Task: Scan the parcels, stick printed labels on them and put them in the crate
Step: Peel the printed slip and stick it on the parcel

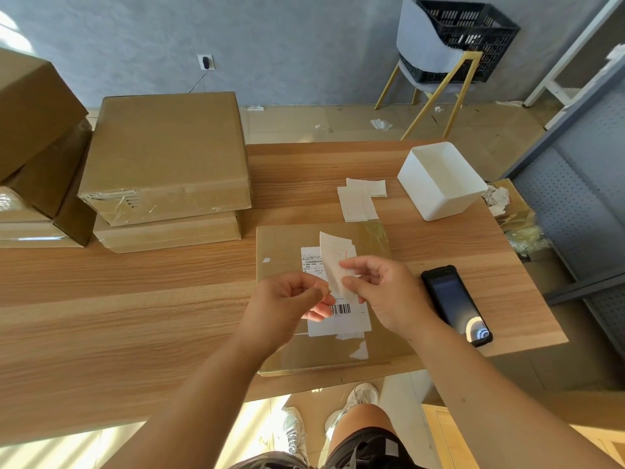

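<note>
A flat brown parcel (284, 245) lies at the table's front edge with a white shipping label (348, 319) stuck on top. Above it, my left hand (284, 306) and my right hand (378, 292) both pinch a white paper label sheet (333, 255) with a red outline, held upright between them. A black handheld scanner (455, 304) lies on the table just right of the parcel. More brown parcels (165, 154) are stacked at the left. A black crate (470, 35) sits on a chair at the back right.
A white plastic bin (439, 181) stands at the table's back right, with loose label sheets (360, 198) beside it. Paper scraps lie on a box (514, 211) right of the table and on the floor. A grey shelf frame (581, 184) stands at the right.
</note>
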